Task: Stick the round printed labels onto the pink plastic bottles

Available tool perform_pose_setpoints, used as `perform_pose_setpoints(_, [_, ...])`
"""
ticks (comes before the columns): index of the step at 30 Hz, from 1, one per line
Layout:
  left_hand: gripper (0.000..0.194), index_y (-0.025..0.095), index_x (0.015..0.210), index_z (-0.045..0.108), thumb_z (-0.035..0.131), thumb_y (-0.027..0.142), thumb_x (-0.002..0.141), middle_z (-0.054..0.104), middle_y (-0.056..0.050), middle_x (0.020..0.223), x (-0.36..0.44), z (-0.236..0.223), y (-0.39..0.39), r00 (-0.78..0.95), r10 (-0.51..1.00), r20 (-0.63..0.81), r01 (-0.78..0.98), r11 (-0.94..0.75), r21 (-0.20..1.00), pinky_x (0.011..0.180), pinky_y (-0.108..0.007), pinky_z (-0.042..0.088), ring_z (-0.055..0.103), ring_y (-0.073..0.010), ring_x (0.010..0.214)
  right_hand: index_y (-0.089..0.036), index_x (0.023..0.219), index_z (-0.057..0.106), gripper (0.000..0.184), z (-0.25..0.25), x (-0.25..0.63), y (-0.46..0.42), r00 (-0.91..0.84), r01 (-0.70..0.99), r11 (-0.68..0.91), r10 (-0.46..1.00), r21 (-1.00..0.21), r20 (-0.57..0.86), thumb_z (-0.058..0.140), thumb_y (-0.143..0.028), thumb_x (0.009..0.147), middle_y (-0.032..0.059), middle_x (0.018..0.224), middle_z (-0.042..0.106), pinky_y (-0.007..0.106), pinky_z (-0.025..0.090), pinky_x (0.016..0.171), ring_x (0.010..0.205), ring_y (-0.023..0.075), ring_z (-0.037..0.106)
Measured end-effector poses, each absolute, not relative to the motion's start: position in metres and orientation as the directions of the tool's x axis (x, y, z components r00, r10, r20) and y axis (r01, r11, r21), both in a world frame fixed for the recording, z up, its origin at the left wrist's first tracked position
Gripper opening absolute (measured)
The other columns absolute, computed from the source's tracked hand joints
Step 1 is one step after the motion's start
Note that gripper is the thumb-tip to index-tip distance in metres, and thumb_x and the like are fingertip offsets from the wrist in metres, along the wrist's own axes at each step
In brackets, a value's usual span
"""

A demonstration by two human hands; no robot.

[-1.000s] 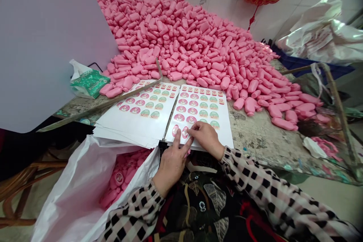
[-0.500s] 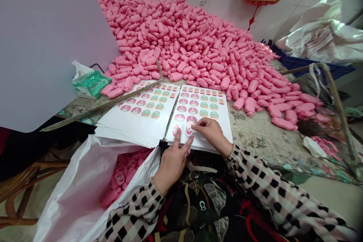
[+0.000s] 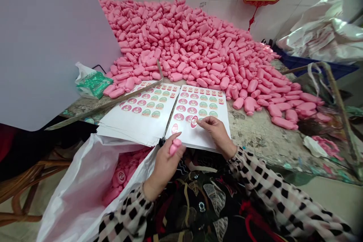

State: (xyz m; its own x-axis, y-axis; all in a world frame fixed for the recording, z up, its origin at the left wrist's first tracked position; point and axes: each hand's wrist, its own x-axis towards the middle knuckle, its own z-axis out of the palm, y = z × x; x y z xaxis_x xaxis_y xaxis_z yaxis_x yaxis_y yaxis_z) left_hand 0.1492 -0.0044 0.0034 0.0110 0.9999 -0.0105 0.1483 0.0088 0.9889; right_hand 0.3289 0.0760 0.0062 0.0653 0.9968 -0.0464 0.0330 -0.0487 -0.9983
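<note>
My left hand (image 3: 167, 159) is closed around a small pink bottle (image 3: 175, 146), whose rounded end shows between thumb and forefinger. Between the fingertips of my right hand (image 3: 214, 130) is an oval pink-and-white sticker (image 3: 194, 121), lifted above the right sticker sheet (image 3: 181, 139). That sheet carries rows of red, pink and green stickers, with one oval sticker (image 3: 174, 128) left in its bottom row. Beside it lies a left stack of sticker sheets (image 3: 127, 124). A black clip (image 3: 162, 141) sits at the near edge between the two.
A large heap of pink bottles (image 3: 184, 41) covers the back of the worn table (image 3: 255, 140). A white sack (image 3: 73, 181) with pink bottles inside stands at the lower left. A metal bar (image 3: 104, 104) crosses the left sheets. A green tissue pack (image 3: 93, 83) lies left.
My right hand has peeled the oval sticker off the sheet and raised it up and right. My left hand has drawn back from the sheet and turned, bringing the pink bottle into view.
</note>
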Motion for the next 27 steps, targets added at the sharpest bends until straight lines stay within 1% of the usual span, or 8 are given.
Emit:
perform_pose_setpoints(1, [0.05,0.021,0.121,0.051,0.051,0.051,0.082,0.061,-0.003,0.083,0.152,0.01,-0.001,0.022,0.991,-0.134,-0.062,0.135,0.989,0.061,-0.025,0.048,0.057,-0.0128,0.065,-0.018,0.066,0.058,0.03,0.012,0.329,0.073,0.05,0.002,-0.039,0.998,-0.999,-0.039,0.072,-0.045,0.063,-0.0033,0.063,0.054,0.025,0.036,0.059,0.058,0.0102,0.045])
perform_pose_setpoints(3, [0.052,0.018,0.116,0.052,0.044,0.057,0.083,0.056,-0.001,0.071,0.159,0.021,0.01,0.145,0.938,-0.314,-0.425,0.345,0.837,0.05,-0.022,0.044,0.052,-0.0099,0.054,-0.019,0.065,0.057,0.028,0.024,0.328,0.064,0.006,0.003,-0.011,1.0,-1.0,-0.011,0.072,-0.042,0.064,-0.0033,0.064,0.055,0.025,0.036,0.061,0.061,0.0105,0.046])
perform_pose_setpoints(4, [0.051,0.018,0.112,0.053,0.044,0.058,0.082,0.055,0.0,0.068,0.162,0.025,0.015,0.214,0.907,-0.364,-0.534,0.42,0.733,0.049,-0.021,0.043,0.051,-0.0096,0.053,-0.019,0.066,0.058,0.027,0.03,0.327,0.06,-0.021,0.02,0.003,1.0,-1.0,0.002,0.072,-0.041,0.065,-0.0029,0.065,0.055,0.026,0.037,0.061,0.062,0.0108,0.046])
perform_pose_setpoints(6, [0.045,0.018,0.104,0.054,0.046,0.057,0.082,0.055,0.0,0.069,0.168,0.03,0.026,0.29,0.858,-0.423,-0.637,0.503,0.584,0.048,-0.022,0.043,0.052,-0.0102,0.053,-0.018,0.067,0.058,0.025,0.038,0.326,0.05,-0.071,0.062,0.02,0.997,-0.998,0.016,0.071,-0.04,0.067,-0.0022,0.067,0.057,0.026,0.038,0.063,0.064,0.0114,0.048])
perform_pose_setpoints(9, [0.042,0.017,0.102,0.055,0.047,0.054,0.083,0.056,-0.001,0.074,0.177,0.032,0.036,0.296,0.841,-0.453,-0.668,0.521,0.531,0.046,-0.024,0.045,0.053,-0.011,0.053,-0.018,0.069,0.059,0.026,0.041,0.326,0.039,-0.109,0.117,0.019,0.994,-0.993,0.006,0.07,-0.041,0.068,-0.0016,0.067,0.057,0.026,0.04,0.062,0.064,0.0118,0.049])
perform_pose_setpoints(14, [0.046,0.014,0.108,0.057,0.045,0.052,0.085,0.055,-0.003,0.073,0.185,0.031,0.039,0.341,0.832,-0.438,-0.624,0.549,0.556,0.045,-0.023,0.045,0.052,-0.0101,0.053,-0.018,0.068,0.058,0.027,0.041,0.328,0.033,-0.111,0.165,-0.009,0.993,-0.986,-0.027,0.07,-0.043,0.068,-0.0021,0.064,0.056,0.025,0.041,0.058,0.06,0.0114,0.048])
perform_pose_setpoints(19, [0.05,0.013,0.109,0.058,0.044,0.055,0.084,0.057,-0.005,0.08,0.186,0.027,0.039,0.346,0.842,-0.413,-0.617,0.536,0.576,0.046,-0.023,0.046,0.054,-0.0109,0.058,-0.019,0.067,0.058,0.026,0.04,0.327,0.031,-0.113,0.213,0.005,0.993,-0.977,-0.02,0.069,-0.043,0.069,-0.0015,0.065,0.059,0.025,0.042,0.057,0.059,0.0115,0.051])
perform_pose_setpoints(27, [0.05,0.014,0.108,0.057,0.044,0.056,0.084,0.055,-0.003,0.073,0.186,0.026,0.038,0.356,0.85,-0.388,-0.617,0.525,0.586,0.046,-0.022,0.045,0.053,-0.0107,0.055,-0.019,0.07,0.059,0.025,0.034,0.323,0.029,-0.138,0.187,-0.029,0.989,-0.982,-0.055,0.068,-0.042,0.07,-0.0014,0.067,0.062,0.027,0.046,0.059,0.059,0.0129,0.057])
